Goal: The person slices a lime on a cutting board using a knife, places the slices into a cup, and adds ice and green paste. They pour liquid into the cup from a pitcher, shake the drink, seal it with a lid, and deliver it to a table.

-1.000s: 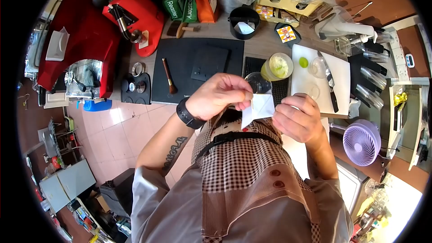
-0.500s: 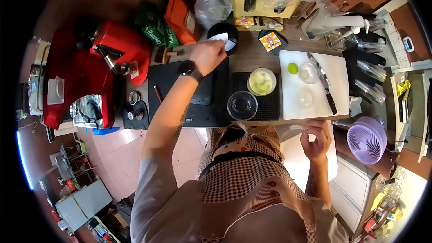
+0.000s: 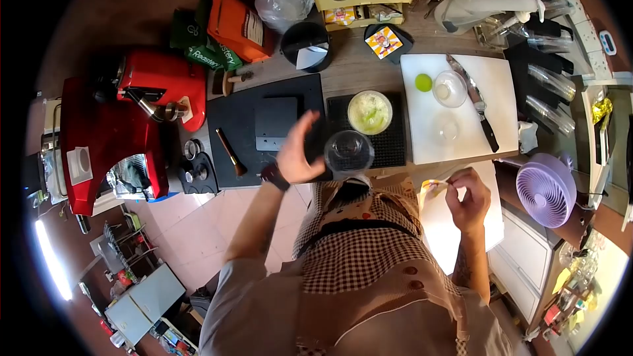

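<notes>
My left hand is open, thumb and fingers spread, just left of an empty clear cup at the counter's front edge. Behind that cup, on a black ribbed mat, stands a cup of pale drink with green slices on top. Past the counter's front edge, in front of my apron, my right hand pinches a thin, curled orange-and-white sticker. A stack of sunburst stickers with similar colours lies on a black holder at the back.
A white cutting board carries a knife, a lime piece and a small clear cup. A black bin holds white paper. Left stand a brush and a red coffee machine; a purple fan is right.
My left hand has moved from the black bin back toward the clear cup and opened; white paper now lies in the bin. The sticker in my right hand has turned, showing its print.
</notes>
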A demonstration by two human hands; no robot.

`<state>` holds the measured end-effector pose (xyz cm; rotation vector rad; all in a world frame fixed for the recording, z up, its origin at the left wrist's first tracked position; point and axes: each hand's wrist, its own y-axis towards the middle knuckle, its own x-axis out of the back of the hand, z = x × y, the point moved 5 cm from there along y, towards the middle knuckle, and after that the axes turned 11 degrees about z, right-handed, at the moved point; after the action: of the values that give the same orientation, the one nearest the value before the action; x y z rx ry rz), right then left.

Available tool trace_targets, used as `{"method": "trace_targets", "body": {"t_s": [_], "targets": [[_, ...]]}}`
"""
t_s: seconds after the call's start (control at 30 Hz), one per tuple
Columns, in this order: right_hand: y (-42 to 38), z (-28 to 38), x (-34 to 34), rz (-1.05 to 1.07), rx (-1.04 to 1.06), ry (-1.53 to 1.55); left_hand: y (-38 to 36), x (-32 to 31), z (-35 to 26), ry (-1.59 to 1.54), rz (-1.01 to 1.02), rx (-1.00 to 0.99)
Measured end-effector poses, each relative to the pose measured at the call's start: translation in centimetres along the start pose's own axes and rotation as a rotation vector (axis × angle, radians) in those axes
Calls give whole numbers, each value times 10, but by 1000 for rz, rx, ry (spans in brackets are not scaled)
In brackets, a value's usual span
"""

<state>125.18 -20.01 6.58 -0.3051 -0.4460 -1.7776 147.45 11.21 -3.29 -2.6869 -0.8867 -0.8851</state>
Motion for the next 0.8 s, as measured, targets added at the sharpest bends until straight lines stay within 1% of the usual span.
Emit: {"method": "trace_targets", "body": {"t_s": [0.03, 0.07, 0.1, 0.17, 0.23, 0.3, 0.37, 0.43, 0.47, 0.5, 0.53, 0.57, 0.6, 0.63, 0.7, 0.73, 0.8], "targets": [[-1, -5, -3, 0, -35, 60, -18, -25, 13, -112, 107, 54], [0, -11, -8, -18, -108, 257, -27, -44, 11, -183, 107, 16], [4, -8, -14, -6, -181, 306, -29, -59, 13, -210, 84, 10], [15, -13, -29, 60, -125, 348, -18, -75, 1, -271, -19, 86], [21, -22, -45, 82, -230, 416, -3, -105, -1, -21, 118, 87], [15, -32, -60, 79, -310, 467, -2, -120, -14, 169, 137, -80], [7, -50, -68, 41, -346, 496, -2, -130, -17, 201, 194, -140], [-8, -59, -68, -5, -405, 539, 0, -132, -6, 76, 262, -94], [-12, -60, -67, -41, -414, 573, 0, -126, -2, -26, 236, -49], [-14, -61, -65, -80, -417, 607, -4, -114, -2, -94, 153, 45], [-18, -57, -58, -67, -419, 622, -14, -99, -5, -222, 103, 120], [-19, -51, -55, -60, -380, 665, -25, -84, -5, -345, 51, 192], [-16, -37, -50, -55, -340, 710, -39, -84, 5, -650, 48, 209], [-15, -26, -48, -46, -307, 757, -47, -84, -2, -1005, -60, 89], [-9, -12, -58, 44, -252, 695, -64, -77, -11, -1251, -45, 187], [-3, 0, -68, 96, -231, 669, -66, -71, -19, -1219, -29, 135], [7, 14, -95, 167, -181, 643, -70, -63, -33, -1354, -77, 174]]}}
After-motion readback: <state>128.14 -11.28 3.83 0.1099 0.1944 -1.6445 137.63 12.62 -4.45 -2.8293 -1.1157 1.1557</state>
